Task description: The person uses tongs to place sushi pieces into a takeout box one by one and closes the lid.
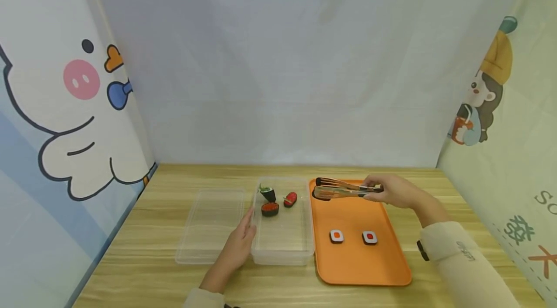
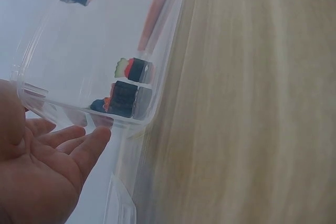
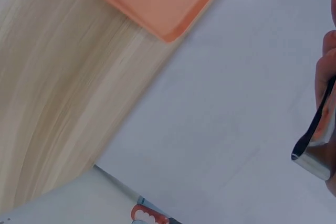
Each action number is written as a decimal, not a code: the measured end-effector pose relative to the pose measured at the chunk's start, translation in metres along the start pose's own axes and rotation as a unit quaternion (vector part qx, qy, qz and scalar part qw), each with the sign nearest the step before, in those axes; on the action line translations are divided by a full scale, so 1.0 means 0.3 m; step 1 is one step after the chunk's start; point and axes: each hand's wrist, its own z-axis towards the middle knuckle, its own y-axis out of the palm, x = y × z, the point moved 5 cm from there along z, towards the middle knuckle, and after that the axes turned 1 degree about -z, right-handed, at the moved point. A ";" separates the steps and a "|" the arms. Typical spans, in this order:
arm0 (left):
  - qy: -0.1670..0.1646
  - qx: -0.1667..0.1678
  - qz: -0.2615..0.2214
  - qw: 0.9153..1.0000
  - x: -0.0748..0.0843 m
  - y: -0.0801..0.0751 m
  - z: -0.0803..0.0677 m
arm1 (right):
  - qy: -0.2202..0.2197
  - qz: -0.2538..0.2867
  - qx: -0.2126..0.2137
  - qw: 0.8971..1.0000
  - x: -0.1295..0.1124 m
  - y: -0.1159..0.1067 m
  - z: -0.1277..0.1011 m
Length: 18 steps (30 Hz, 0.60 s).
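Observation:
My left hand rests its extended fingers against the left wall of a clear plastic container. Inside that container, toward the back, lie a cone-shaped sushi piece, a roe-topped sushi piece and another red-topped one. My right hand grips black-tipped metal tongs by their handle end. The tongs hover over the back of an orange tray, with nothing seen between their tips. Two white square sushi rolls, one orange-centred and one red-centred, sit on the tray.
A clear plastic lid lies flat on the wooden table, left of the container. The tray stands close along the container's right side. A pale cloth hangs behind the table, with printed cloths at both sides.

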 end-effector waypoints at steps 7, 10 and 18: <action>0.000 -0.002 -0.004 1.000 0.001 -0.005 -0.007 | -0.012 -0.016 -0.005 1.000 -0.057 0.035 0.060; 0.002 -0.002 -0.008 1.000 0.000 -0.007 -0.009 | -0.014 -0.018 -0.008 1.000 -0.076 0.054 0.086; 0.003 -0.007 -0.012 1.000 -0.002 -0.005 -0.008 | -0.029 -0.026 -0.021 0.999 -0.124 0.107 0.144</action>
